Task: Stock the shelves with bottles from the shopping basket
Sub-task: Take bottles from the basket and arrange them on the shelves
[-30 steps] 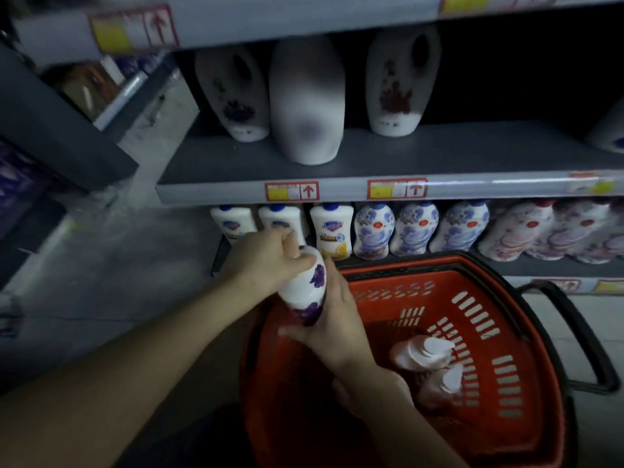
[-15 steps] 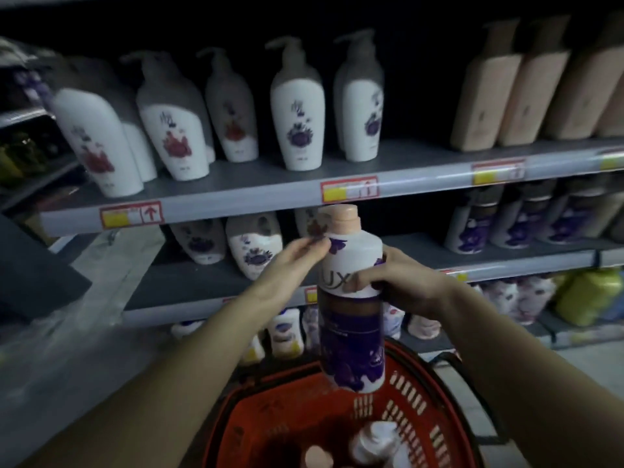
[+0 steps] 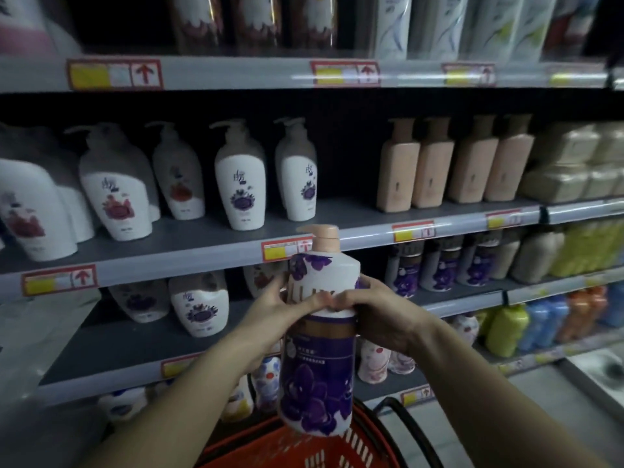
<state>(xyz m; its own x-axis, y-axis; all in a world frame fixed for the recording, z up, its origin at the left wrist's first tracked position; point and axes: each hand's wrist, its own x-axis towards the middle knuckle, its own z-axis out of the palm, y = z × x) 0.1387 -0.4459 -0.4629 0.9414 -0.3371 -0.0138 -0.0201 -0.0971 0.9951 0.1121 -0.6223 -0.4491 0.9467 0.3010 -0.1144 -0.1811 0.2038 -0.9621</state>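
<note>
A tall white plastic pump bottle with purple flower print, a brown band and a peach pump top (image 3: 317, 366) is held upright in mid-air in front of the grey metal shelving (image 3: 202, 251). It hangs directly above the red plastic shopping basket (image 3: 297, 447), whose slotted rim shows at the bottom edge along with its black handle (image 3: 405, 420). The left grip (image 3: 270, 310), a bare hand, wraps the bottle's upper body from the left. The right grip (image 3: 385, 314) clasps it from the right at the same height, so both are grasping the bottle, and their thumbs come together across the front of the label. The pump top stands level with the front lip of the shelf that carries white pump bottles with red and purple flower motifs (image 3: 239, 184) and, further right, a row of four peach-coloured rectangular bottles (image 3: 452, 163). On the shelf below, behind the hands, shorter white bottles with purple flowers (image 3: 199, 305) stand at the left. A row of purple-labelled bottles (image 3: 442, 261) stands at the right, next to yellow-green bottles (image 3: 587, 248). Red-and-yellow price tags (image 3: 287, 248) are fixed along the shelf lips.
</note>
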